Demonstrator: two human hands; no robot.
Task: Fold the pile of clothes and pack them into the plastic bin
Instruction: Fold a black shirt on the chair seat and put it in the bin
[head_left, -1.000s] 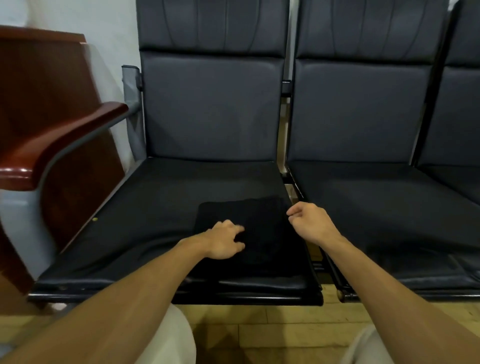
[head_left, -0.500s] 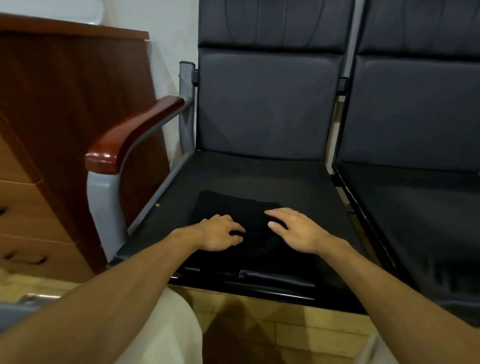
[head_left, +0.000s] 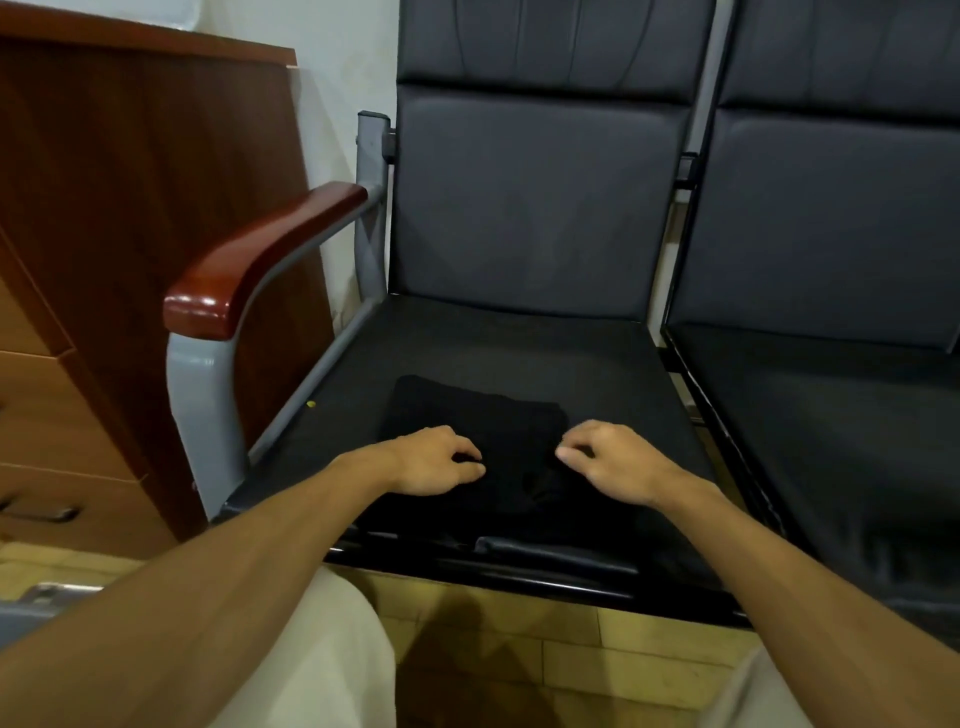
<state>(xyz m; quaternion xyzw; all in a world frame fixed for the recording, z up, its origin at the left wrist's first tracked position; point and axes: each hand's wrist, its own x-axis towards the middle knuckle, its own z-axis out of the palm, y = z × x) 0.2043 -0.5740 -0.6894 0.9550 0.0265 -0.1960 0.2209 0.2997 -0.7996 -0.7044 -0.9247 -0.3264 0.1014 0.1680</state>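
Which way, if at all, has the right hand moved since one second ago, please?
Yes: the right hand went leftward, from the seat's right edge onto the black garment.

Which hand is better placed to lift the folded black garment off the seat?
Left, slightly: the left hand lies on the black garment, fingers curled; the right hand sits at its right edge.

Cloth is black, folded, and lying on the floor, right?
Not the floor. The black, folded cloth is lying on the seat of the chair, as the head view shows.
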